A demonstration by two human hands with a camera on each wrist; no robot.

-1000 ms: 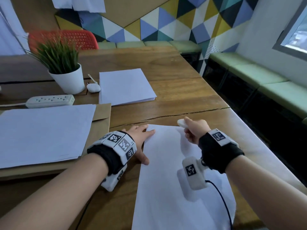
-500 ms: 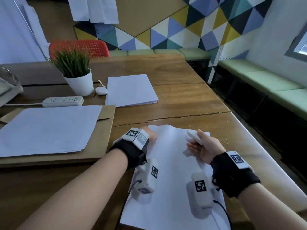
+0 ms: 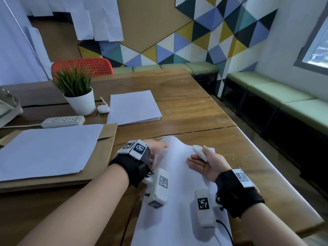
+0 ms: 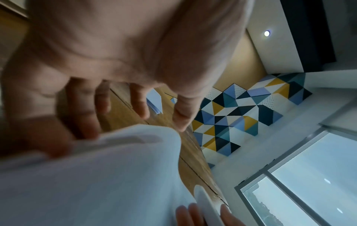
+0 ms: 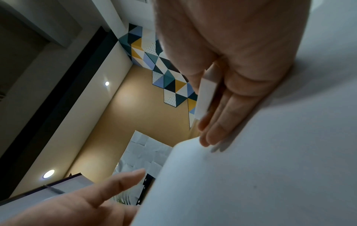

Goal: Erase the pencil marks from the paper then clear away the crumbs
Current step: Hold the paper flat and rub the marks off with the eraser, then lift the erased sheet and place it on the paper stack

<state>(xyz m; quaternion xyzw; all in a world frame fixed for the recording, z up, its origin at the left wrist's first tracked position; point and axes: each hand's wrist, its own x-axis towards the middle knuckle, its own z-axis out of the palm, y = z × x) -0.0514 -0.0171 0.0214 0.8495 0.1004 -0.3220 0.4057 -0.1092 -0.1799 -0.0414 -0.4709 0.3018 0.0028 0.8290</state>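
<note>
paper [image 3: 177,183]: on the table [image 3: 186,107], at its near edge
left hand [image 3: 157,148]: at the paper's far-left corner
right hand [image 3: 207,164]: over its far-right part, eraser [image 3: 199,153] on the fingers
crumbs [image 3: 231,157]: apparently on the table, right of the paper
paper stack [image 3: 133,107]: behind, plant pot [image 3: 81,102] to its left

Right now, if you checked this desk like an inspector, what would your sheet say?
Surface: wooden table, a seam across it; pale specks, probably eraser crumbs, right of the paper.
Job's things: paper in front, far end lifted and curved; white eraser.
Clutter: potted plant, power strip, small white case, paper stack, loose sheets on a brown envelope.
Grippers: left hand holds the paper's left edge; right hand pinches the eraser, fingers against the paper.
Cables: black lead from the right wrist camera; the power strip's cord.
Surroundings: red chair, green bench, patterned wall, window.
</note>
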